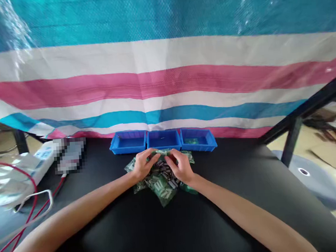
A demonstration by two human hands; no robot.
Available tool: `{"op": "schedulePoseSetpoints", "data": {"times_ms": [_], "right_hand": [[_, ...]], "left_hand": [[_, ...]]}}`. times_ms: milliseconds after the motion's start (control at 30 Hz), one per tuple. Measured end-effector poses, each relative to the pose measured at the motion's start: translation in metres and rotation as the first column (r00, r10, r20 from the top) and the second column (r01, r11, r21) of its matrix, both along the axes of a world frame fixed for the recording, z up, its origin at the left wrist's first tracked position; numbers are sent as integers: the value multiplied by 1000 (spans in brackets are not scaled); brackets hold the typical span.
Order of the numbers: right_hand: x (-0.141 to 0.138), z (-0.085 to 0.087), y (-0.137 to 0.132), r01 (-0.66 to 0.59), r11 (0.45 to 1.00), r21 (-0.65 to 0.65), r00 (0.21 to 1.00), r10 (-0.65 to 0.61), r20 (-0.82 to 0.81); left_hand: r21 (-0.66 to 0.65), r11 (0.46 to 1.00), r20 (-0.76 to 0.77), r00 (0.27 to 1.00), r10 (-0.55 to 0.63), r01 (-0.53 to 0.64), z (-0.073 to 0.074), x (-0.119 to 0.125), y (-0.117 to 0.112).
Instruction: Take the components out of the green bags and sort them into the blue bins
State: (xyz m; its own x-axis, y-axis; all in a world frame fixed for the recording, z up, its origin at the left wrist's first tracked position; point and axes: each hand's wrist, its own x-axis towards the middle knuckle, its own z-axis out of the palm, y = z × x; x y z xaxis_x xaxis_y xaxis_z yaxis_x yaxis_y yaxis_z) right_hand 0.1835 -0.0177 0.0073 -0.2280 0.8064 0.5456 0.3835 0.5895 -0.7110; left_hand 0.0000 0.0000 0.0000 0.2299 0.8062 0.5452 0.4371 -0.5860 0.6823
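Note:
My left hand (143, 167) and my right hand (182, 166) meet over a heap in the middle of the black table. Between their fingertips is a small translucent green plastic bag (162, 152), pinched from both sides. Its contents are too small to make out. Under and around the hands lie loose, small, dark and silvery metal pieces (166, 173). Another green bag (162, 191) with light, elongated pieces in it lies at the front of the heap. More such bags stick out to both sides, partly hidden by my hands.
Behind the heap stand three blue bins in a row: left (128, 149), middle (163, 134) and right (199, 146); something green lies in the right one. A white power strip (45, 153) and red and white cables (36, 189) lie left. A striped sheet (153, 84) hangs behind.

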Motion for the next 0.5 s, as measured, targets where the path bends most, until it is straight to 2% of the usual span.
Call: {"op": "schedulePoseSetpoints", "data": {"times_ms": [300, 500], "right_hand": [[1, -2, 0, 17, 1000, -24, 1000, -17, 26], [1, 0, 0, 17, 1000, -20, 999, -17, 28]], "left_hand": [[-51, 998, 4, 1000, 23, -23, 4, 0, -3], [-32, 999, -5, 1000, 22, -22, 4, 0, -2]]}}
